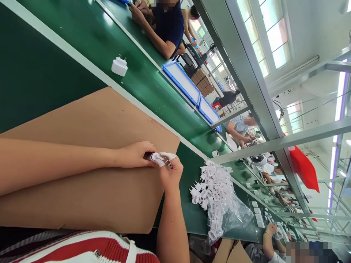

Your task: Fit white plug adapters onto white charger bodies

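My left hand (138, 154) comes in from the left and is closed round the near end of a small white charger piece (155, 157). From below, my right hand (172, 173) meets it with bent fingers pinching the other end, where shiny metal shows. White covers wrap some fingertips, so the piece's full shape is hidden. Both hands are just above a brown cardboard sheet (109, 197). To their right, a heap of white plug pieces (216, 186) with prongs spills from a clear plastic bag (238, 212).
A white charger (119, 67) stands prongs up on the green conveyor belt (142, 87). Blue-rimmed trays (182, 82) line its far side. A grey metal frame (246, 62) rises over the line. Other people work along it, and more white pieces (257, 213) lie at the right.
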The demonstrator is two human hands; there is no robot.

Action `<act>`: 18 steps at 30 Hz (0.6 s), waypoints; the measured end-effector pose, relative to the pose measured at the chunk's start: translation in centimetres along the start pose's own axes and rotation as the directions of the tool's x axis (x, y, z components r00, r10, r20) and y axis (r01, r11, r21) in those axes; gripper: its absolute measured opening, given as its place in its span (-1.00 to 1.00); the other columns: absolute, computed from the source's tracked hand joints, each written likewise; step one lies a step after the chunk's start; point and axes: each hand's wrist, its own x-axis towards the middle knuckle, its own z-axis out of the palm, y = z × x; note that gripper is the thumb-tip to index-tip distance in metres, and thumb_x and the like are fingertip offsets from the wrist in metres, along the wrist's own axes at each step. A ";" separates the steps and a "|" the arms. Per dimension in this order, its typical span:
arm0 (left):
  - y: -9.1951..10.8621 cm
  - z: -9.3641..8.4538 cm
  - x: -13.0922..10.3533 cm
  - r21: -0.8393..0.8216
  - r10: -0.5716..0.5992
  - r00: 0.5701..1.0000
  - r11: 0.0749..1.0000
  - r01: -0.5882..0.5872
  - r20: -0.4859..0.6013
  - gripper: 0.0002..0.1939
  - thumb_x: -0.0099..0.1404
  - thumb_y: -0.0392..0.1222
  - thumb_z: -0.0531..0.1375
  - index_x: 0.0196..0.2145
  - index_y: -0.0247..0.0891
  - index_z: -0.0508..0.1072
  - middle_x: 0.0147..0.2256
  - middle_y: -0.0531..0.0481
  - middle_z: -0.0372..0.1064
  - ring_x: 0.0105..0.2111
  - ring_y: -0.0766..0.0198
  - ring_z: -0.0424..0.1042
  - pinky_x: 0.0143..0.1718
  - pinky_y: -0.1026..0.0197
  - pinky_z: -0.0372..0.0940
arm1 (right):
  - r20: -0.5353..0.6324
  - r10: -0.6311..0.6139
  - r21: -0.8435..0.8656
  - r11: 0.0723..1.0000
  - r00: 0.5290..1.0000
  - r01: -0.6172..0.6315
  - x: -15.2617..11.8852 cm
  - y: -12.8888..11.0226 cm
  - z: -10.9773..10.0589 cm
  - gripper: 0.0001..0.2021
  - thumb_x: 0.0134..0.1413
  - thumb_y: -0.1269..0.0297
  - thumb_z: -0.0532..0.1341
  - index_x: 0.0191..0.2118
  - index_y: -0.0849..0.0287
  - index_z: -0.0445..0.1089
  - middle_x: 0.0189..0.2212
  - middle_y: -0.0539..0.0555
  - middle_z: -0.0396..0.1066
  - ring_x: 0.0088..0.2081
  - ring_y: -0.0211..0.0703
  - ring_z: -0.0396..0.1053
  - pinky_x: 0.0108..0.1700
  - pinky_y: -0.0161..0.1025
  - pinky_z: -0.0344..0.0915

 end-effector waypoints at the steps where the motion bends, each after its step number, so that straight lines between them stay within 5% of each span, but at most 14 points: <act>1: 0.0 0.0 0.0 -0.005 0.004 1.000 1.000 -0.004 -0.006 -0.53 0.23 0.33 0.29 -0.34 -0.17 0.61 -0.27 -0.09 0.55 -0.16 0.01 0.48 -0.13 0.09 0.39 | 0.011 -0.005 -0.027 1.000 1.000 0.006 0.0 0.1 0.0 -0.83 0.19 0.15 0.35 -0.16 0.04 0.65 -0.18 0.10 0.65 -0.13 0.00 0.57 0.02 -0.05 0.55; 7: 0.2 0.0 0.0 -0.015 -0.014 1.000 1.000 0.014 -0.017 -0.48 0.20 0.39 0.30 -0.39 -0.17 0.60 -0.29 -0.08 0.56 -0.18 0.01 0.49 -0.14 0.11 0.40 | 0.086 -0.078 -0.277 0.956 0.993 0.099 0.5 0.6 -0.3 -0.78 0.12 0.40 0.29 -0.17 0.00 0.63 -0.14 0.08 0.65 -0.04 0.04 0.54 0.29 0.09 0.38; 14: 1.2 -0.4 -0.2 0.017 -0.064 0.998 0.998 0.064 -0.005 -0.48 0.19 0.39 0.29 -0.35 -0.15 0.64 -0.26 -0.06 0.58 -0.16 0.00 0.51 -0.13 0.12 0.41 | 0.108 0.041 -0.501 0.865 0.993 0.019 1.1 0.5 -0.5 -0.80 0.02 0.46 0.34 -0.24 0.07 0.65 -0.39 0.06 0.53 -0.25 0.01 0.41 -0.02 -0.06 0.42; 18: 1.8 -0.2 -0.3 0.048 -0.060 0.998 0.997 0.060 -0.019 -0.48 0.21 0.37 0.25 -0.26 -0.16 0.65 -0.18 -0.11 0.61 -0.09 -0.06 0.55 -0.08 0.10 0.44 | 0.023 0.063 -0.360 0.932 0.998 -0.050 0.2 1.3 0.3 -0.80 0.14 0.30 0.39 -0.10 0.02 0.67 -0.24 0.08 0.61 -0.14 0.04 0.43 -0.01 -0.07 0.43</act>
